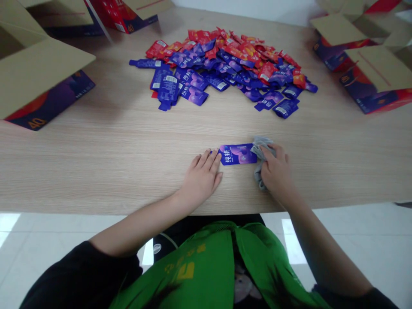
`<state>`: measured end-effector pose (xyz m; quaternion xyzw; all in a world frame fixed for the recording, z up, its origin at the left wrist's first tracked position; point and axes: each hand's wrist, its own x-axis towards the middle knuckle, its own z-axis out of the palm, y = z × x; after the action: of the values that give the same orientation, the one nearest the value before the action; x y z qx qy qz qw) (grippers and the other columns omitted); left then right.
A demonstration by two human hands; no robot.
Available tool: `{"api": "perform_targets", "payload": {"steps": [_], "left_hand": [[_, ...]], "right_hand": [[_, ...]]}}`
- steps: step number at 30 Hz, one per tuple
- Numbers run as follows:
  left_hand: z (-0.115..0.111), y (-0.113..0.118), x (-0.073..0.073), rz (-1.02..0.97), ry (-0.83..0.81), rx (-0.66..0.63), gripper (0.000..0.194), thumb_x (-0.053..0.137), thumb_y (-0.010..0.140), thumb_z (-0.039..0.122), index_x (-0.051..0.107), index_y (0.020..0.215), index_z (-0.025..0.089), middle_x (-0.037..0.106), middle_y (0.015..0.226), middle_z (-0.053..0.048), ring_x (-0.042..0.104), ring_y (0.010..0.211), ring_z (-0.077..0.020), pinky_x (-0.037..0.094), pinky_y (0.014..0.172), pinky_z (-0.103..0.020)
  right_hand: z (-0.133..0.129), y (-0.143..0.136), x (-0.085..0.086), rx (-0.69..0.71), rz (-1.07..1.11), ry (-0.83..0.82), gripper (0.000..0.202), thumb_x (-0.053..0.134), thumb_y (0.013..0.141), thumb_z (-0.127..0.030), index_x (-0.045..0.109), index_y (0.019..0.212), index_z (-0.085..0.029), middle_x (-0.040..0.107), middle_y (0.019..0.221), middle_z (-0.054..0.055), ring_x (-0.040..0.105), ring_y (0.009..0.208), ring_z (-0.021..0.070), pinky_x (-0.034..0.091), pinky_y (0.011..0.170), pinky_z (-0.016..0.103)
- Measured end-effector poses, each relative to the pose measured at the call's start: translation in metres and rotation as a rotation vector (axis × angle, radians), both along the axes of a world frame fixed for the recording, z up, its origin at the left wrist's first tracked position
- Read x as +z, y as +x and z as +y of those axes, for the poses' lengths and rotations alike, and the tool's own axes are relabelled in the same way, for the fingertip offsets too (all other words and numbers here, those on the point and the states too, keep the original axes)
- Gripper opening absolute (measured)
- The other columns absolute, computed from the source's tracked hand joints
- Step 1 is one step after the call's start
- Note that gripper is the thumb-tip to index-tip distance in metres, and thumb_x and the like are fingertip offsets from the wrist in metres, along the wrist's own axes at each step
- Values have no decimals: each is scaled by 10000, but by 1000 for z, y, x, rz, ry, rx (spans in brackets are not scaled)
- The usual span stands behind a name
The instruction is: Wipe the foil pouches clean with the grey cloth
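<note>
A blue and purple pouch (pixel 238 154) with white lettering lies flat on the wooden table (pixel 96 167), near its front edge. My left hand (pixel 202 174) rests with its fingers stretched out, the tips pressing on the pouch's narrow left end. At the other end, my right hand (pixel 277 171) is closed around a grey cloth (pixel 260 148). The cloth touches the pouch's right edge and hangs in folds below my fingers.
Farther back spreads a heap of blue pouches (pixel 196 79) and red pouches (pixel 238 45). Open cartons stand on both sides: a large carton (pixel 48 86) at left, others behind it, and a carton (pixel 376 81) among several at right.
</note>
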<state>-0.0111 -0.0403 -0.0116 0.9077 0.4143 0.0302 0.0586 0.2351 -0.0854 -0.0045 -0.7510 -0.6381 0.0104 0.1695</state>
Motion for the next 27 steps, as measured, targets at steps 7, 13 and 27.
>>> {"api": "perform_targets", "payload": {"steps": [7, 13, 27], "left_hand": [[-2, 0, 0, 13, -19, 10, 583, 345, 1085, 373, 449, 1576, 76, 408, 1663, -159, 334, 1571, -317, 292, 1260, -549], [-2, 0, 4, 25, -35, 17, 611, 312, 1094, 391, 364, 1625, 94, 344, 1695, -119, 341, 1569, -307, 310, 1253, -560], [-1, 0, 3, 27, -43, 32, 606, 339, 1092, 404, 358, 1633, 130, 324, 1705, -80, 342, 1569, -296, 312, 1256, -550]], "right_hand": [[16, -69, 14, 216, -80, -29, 603, 425, 952, -164, 526, 1540, -253, 443, 1588, 151, 511, 1232, 364, 432, 1012, 570], [11, -68, 5, 141, -191, -124, 579, 422, 985, -224, 513, 1557, -205, 432, 1623, 161, 514, 1179, 369, 426, 974, 570], [10, -23, 13, 96, 25, 59, 560, 357, 945, -137, 602, 1449, -138, 506, 1448, 219, 500, 1322, 351, 432, 1070, 566]]}}
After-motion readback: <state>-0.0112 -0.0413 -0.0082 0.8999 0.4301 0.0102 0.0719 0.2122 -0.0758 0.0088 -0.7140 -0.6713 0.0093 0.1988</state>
